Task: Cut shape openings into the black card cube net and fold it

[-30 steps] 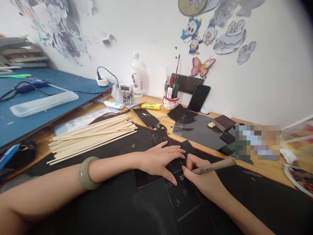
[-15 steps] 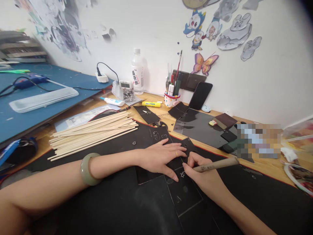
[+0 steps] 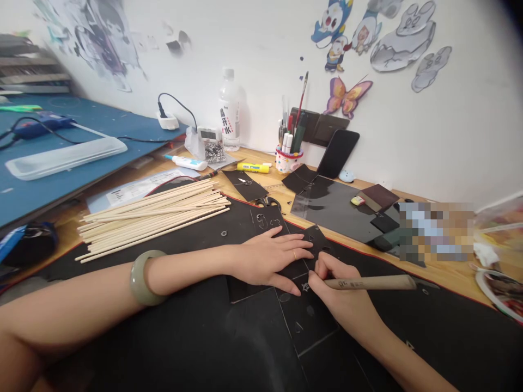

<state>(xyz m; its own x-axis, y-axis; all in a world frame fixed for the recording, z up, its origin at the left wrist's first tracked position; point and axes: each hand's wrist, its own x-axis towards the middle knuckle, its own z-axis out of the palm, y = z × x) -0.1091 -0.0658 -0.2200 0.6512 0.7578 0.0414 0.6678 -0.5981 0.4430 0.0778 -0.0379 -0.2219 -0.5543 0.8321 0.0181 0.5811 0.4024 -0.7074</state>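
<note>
My left hand lies flat with fingers spread, pressing on black card that bears pale lines and small shapes. Just right of its fingertips, my right hand is closed around a thick tan pen-shaped tool. The tool's working tip is hidden by the fingers, so its exact kind cannot be made out. By my left thumb and the right fingers sits a small star shape on the card. Farther up the card, pale curly outlines show.
A bundle of thin wooden sticks lies left on the black mat. Behind are scissors, a yellow glue stick, a pen cup, a water bottle and a leaning phone. A blue table adjoins at left.
The tan tool has swung lower at its rear end, lying nearly level, and my right hand has shifted slightly. My left hand stays on the card. The camera view has moved a little.
</note>
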